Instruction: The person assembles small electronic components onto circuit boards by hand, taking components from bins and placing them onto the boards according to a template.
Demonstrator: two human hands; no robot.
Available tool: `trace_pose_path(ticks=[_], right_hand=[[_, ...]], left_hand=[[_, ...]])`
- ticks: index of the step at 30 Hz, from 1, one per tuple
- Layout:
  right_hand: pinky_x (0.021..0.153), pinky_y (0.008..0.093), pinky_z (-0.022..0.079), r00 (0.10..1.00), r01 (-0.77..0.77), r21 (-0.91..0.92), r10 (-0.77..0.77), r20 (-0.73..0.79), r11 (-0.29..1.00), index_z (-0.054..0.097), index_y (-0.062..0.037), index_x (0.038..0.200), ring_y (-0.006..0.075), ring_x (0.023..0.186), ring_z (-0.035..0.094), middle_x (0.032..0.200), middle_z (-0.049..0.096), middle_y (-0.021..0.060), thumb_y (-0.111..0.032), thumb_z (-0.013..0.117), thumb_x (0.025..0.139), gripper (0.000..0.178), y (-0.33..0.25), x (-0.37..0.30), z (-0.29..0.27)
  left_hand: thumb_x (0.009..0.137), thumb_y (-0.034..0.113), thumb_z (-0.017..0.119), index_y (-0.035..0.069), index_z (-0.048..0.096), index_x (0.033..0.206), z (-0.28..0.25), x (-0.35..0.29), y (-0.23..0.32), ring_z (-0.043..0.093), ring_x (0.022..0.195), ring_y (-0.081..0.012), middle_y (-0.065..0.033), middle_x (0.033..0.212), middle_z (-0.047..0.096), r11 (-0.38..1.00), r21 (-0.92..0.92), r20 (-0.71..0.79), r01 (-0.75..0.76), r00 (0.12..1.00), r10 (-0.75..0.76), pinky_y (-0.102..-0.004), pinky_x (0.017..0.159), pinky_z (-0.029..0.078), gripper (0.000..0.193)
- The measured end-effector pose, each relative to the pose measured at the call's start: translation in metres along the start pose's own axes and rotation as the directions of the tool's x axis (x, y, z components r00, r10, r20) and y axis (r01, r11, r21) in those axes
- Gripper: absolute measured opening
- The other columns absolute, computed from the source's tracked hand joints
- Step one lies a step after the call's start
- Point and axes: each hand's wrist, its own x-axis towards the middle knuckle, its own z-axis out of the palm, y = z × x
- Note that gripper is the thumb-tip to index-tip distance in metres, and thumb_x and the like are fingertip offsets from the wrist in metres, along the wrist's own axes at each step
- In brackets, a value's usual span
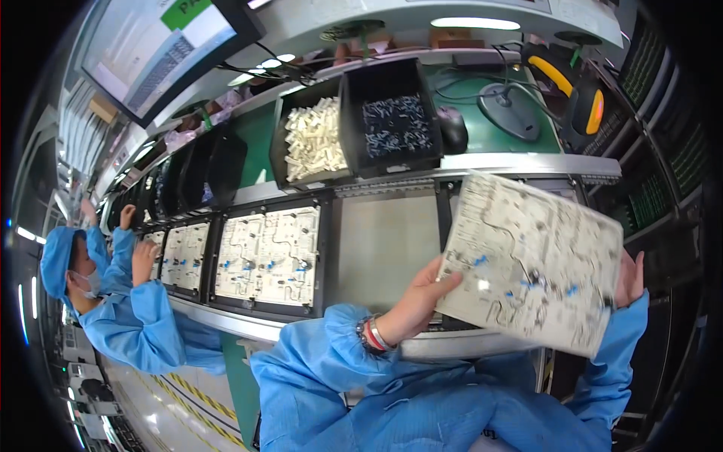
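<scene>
A large cream circuit board (pixel 531 260) with small blue and dark parts is held up in front of me at the right, tilted. My left hand (pixel 418 301) grips its left edge, thumb on the face and the other fingers behind. At the opposite edge is my right hand (pixel 631 279), partly hidden by the board, so its hold shows only in part. Left of my hands, a similar board (pixel 267 256) lies in a black frame (pixel 325 248) on the line, and another board (pixel 185 256) sits beyond it.
Behind the line stand a black bin of white connectors (pixel 312 139) and a bin of small dark parts (pixel 395 124). A dark mouse (pixel 452 129), a yellow-black scanner (pixel 584 105) and its grey stand (pixel 508 113) are at the right. A co-worker in blue (pixel 128 309) works at the left. A monitor (pixel 154 53) hangs above.
</scene>
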Motion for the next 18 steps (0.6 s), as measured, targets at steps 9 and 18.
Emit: trace_pose_path(ticks=[9, 18], right_hand=[[0.1, 0.0313, 0.035, 0.94, -0.024, -0.322, -0.088, -0.329, 0.947, 0.024, 0.0055, 0.136, 0.0222, 0.118, 0.046, 0.13, 0.045, 0.016, 0.0, 0.057, 0.081, 0.065, 0.037, 0.012, 0.021], [0.099, 0.0298, 0.035, 0.922, -0.082, -0.511, -0.13, -0.365, 0.856, 0.023, 0.0053, 0.137, 0.0205, 0.116, 0.047, 0.13, 0.045, 0.0153, 0.0, 0.056, 0.082, 0.064, 0.037, 0.023, 0.007]], left_hand=[[0.093, 0.015, 0.046, 0.006, 0.034, 0.132, -0.001, 0.006, 0.003, 0.058, 0.077, -0.0087, -0.0047, 0.085, 0.06, 0.924, 0.381, -0.098, 0.031, 0.995, 0.007, -0.024, 0.061, 0.048, 0.042], [0.089, 0.004, 0.041, 0.004, 0.034, 0.132, -0.032, -0.01, 0.009, 0.045, 0.05, -0.0037, 0.0008, 0.059, 0.049, 0.801, 0.597, -0.187, -0.032, 0.966, 0.178, -0.0171, 0.046, 0.033, 0.043]])
